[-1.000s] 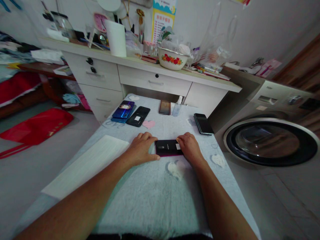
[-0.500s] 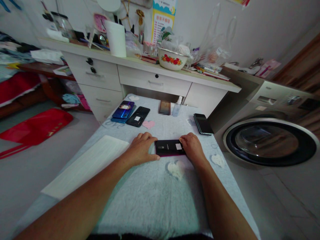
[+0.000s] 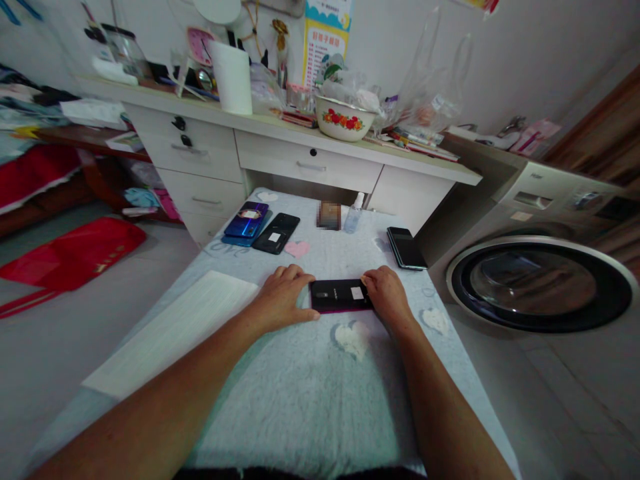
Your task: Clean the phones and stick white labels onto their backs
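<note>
A black smartphone [image 3: 340, 294] lies back up on the cloth-covered table, with a white sticker near its right end and a reddish edge. My left hand [image 3: 283, 297] braces its left end, thumb and index finger at the two corners. Over the right end is my right hand [image 3: 387, 293], its fingers pinched together around a small pale piece, too small to name. Beyond my hands, another black phone [image 3: 277, 233] and a blue phone [image 3: 247, 220] lie at the far left. A clear spray bottle [image 3: 353, 217] stands near the back edge.
At right, a dark-screened phone [image 3: 406, 248] lies close to the table edge. A pale white sheet [image 3: 175, 333] lies under my left forearm. Behind the table is a white desk [image 3: 310, 153] holding a flowered bowl [image 3: 345, 120]; a washing machine [image 3: 535, 247] stands to the right.
My right hand has shifted slightly right along the phone's end. My left hand and the phone look unmoved.
</note>
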The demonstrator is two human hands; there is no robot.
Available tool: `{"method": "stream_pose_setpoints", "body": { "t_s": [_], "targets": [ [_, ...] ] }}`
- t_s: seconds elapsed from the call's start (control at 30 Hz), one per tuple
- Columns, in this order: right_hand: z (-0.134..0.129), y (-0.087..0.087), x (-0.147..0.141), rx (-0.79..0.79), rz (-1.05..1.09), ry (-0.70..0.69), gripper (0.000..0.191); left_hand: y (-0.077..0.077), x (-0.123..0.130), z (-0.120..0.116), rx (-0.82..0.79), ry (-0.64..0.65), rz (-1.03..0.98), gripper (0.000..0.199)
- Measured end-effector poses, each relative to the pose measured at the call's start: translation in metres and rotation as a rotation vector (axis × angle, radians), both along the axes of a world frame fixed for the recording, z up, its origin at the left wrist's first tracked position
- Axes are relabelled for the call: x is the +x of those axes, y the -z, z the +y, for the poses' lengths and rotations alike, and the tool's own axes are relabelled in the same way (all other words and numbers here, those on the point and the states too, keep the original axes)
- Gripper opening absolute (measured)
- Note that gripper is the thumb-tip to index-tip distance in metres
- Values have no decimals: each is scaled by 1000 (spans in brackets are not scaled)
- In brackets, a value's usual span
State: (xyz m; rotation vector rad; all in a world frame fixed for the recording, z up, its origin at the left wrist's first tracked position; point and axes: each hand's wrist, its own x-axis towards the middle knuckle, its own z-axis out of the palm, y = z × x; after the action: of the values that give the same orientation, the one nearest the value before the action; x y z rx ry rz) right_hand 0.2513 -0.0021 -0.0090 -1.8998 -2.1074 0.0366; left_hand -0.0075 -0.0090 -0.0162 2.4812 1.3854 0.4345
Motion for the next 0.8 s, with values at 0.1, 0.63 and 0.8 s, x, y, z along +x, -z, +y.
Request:
{"method": "stream_pose_setpoints", "body": {
  "t_s": [0.1,0.63,0.8],
  "targets": [
    [-1,-1,0,12,-2,4,26,-1,0,0,-5,-2,3,70],
    [-3,-4,2,-6,-23,61,26,1,0,0,-6,-4,2,71],
    [-3,-4,5,-25,-42,84,25,0,0,0,-13,-2,3,70]
  ]
}}
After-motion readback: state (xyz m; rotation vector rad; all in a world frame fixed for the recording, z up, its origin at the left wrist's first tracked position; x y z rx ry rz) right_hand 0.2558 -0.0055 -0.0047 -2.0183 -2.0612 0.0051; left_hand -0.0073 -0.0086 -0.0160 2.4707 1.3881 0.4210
